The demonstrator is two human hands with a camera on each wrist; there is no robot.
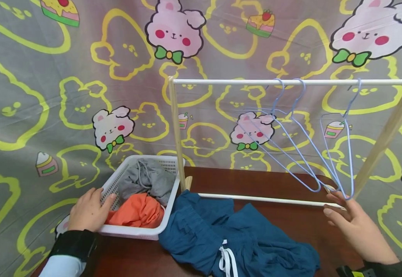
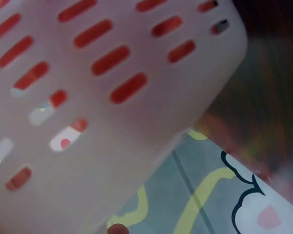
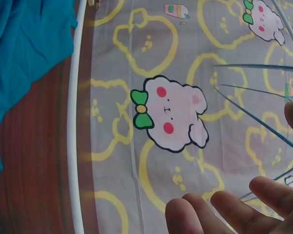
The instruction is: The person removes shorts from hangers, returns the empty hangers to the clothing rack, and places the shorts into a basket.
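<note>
My left hand (image 1: 89, 209) grips the left rim of a white plastic basket (image 1: 131, 230), thumb over the inner side. The basket's slotted wall (image 2: 136, 122) fills much of the left wrist view. Inside lie a grey garment (image 1: 145, 179) and a crumpled orange garment (image 1: 136, 211). My right hand (image 1: 358, 225) is raised at the lower corners of several light-blue hangers (image 1: 306, 134), its fingers parted and loosely bent; whether they touch is unclear. In the right wrist view the fingers (image 3: 239, 214) stand apart from the thumb.
A rack with a white top rail (image 1: 221, 82) and wooden posts (image 1: 176, 134) carries the hangers. Blue drawstring shorts or trousers (image 1: 256, 238) lie on the brown table (image 1: 308, 223) before the lower bar (image 1: 273, 200). A rabbit-patterned cloth (image 1: 208, 115) hangs behind.
</note>
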